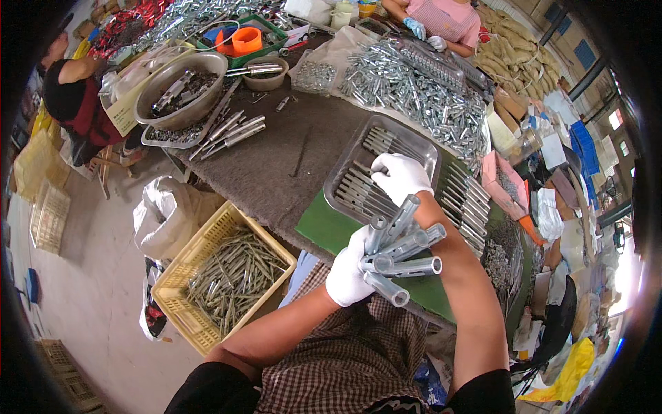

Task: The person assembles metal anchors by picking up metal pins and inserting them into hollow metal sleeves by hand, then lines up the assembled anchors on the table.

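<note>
My left hand (350, 272), in a white glove, is closed round a bunch of several shiny metal tubes (414, 267) that fan out to the right with open ends. White-gloved too, my right hand (400, 176) reaches into a rectangular metal tray (437, 153). Its fingers are curled down by the slim metal rods (358, 190) lying there in rows, and what the fingertips hold, if anything, is hidden. My right forearm passes behind the tubes. Just right of the tray, more metal rods (463, 207) lie side by side on the green board (318, 222).
A large heap of metal tubes (414, 90) covers the table's far right. At the left stand a bowl of small parts (219, 65) and a loose bunch of rods (231, 131). Below the table edge is a yellow crate (172, 310) of rods. Across the table a co-worker's gloved hands (415, 27) show.
</note>
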The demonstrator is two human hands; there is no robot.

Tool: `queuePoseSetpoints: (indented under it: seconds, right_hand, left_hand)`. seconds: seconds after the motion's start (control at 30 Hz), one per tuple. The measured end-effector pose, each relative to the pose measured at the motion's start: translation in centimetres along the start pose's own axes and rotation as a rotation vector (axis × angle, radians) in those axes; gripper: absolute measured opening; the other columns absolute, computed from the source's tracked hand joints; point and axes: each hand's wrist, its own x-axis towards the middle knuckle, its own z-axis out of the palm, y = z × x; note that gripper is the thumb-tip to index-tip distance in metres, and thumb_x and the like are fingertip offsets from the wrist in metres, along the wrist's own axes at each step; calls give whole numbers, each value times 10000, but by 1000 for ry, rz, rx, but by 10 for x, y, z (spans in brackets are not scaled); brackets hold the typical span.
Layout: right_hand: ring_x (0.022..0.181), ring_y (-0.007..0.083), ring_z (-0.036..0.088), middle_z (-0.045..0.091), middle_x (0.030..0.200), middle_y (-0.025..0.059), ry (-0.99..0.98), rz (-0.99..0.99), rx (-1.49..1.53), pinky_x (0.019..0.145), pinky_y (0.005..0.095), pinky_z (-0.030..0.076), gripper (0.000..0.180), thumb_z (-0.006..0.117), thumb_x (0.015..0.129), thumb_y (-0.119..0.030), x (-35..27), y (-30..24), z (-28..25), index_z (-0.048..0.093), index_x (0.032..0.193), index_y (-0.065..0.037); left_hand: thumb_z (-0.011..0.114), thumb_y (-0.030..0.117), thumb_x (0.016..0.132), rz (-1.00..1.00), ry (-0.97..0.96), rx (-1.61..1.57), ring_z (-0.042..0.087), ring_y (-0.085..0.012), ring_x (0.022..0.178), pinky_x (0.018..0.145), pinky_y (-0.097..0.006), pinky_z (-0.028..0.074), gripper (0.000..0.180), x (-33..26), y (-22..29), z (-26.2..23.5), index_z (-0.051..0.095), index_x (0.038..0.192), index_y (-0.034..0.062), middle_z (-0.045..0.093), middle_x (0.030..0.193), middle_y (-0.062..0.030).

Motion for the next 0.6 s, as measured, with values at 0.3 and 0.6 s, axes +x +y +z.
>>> queuePoseSetpoints:
  seconds: [0.3,0.6]
  right_hand:
    - [902,322,596,619,953,148,-47,-168,-94,799,408,474,316,598,749,-152,2,4,-9,594,1060,-97]
    - [670,106,507,509,855,39,721,-125,1065,637,234,480,613,482,757,25,-103,-32,-118,353,1355,-24]
  left_hand:
    - [539,234,890,-76,79,-164,582,-245,1017,862,-390,482,385,-1,-13,16,415,1231,102,538,1170,-92]
    - [462,351,925,-146,187,-400,578,-266,1009,857,-421,475,296,1,7,15,479,1159,170,571,1125,-74]
